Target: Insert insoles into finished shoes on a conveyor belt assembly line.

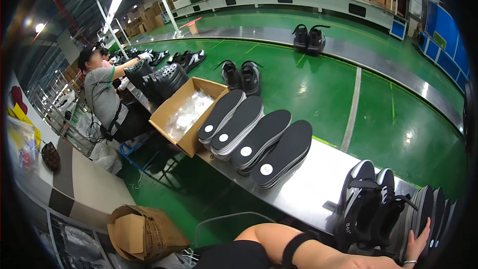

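My right hand (418,243), with a silver bracelet at its wrist, rests at the lower right against a stack of dark insoles (421,205). Its fingers are stretched out along the stack, thumb apart; the contact is partly hidden. My left forearm (318,253), with a black band around it, reaches right along the lower edge; its hand is cut off from view. Just left of the insoles stands a pair of black-and-white shoes (362,204). Several more stacks of black insoles with round white labels (281,154) lie farther left on the metal bench (323,184).
An open cardboard box (165,129) with clear plastic packets stands left of the insoles. A person in a striped shirt (104,94) works beyond it. Black shoes (241,76) sit behind. A brown carton (164,231) is on the floor. Another metal line (378,77) runs across the green floor.
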Tool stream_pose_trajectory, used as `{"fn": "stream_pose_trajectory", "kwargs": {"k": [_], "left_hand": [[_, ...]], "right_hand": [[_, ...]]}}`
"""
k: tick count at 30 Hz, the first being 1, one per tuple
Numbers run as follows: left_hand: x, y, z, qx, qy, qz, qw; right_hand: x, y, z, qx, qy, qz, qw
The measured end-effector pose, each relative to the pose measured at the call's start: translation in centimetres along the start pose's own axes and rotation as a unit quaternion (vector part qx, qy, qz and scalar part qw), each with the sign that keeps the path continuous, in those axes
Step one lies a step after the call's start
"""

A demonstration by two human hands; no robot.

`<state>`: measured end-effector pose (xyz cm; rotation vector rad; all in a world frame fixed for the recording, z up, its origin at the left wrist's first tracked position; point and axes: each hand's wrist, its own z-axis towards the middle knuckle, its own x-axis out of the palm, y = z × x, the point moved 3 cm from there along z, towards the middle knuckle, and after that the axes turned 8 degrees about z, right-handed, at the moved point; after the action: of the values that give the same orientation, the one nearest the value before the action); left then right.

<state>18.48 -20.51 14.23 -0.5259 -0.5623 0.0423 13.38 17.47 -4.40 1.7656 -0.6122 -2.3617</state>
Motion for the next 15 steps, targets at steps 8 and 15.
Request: {"fn": "stream_pose_trajectory", "kwargs": {"k": [8,15], "left_hand": [[-2.2,-1.7,-1.9,-0.131,0.006,0.024,0.991],[-5.6,-0.2,-2.3,0.173,0.082,0.337,0.922]], "right_hand": [[-1.0,1.6,-0.5,0.060,0.019,-0.017,0.998],[-0.8,3.7,0.2,0.013,0.001,-0.039,0.999]]}}
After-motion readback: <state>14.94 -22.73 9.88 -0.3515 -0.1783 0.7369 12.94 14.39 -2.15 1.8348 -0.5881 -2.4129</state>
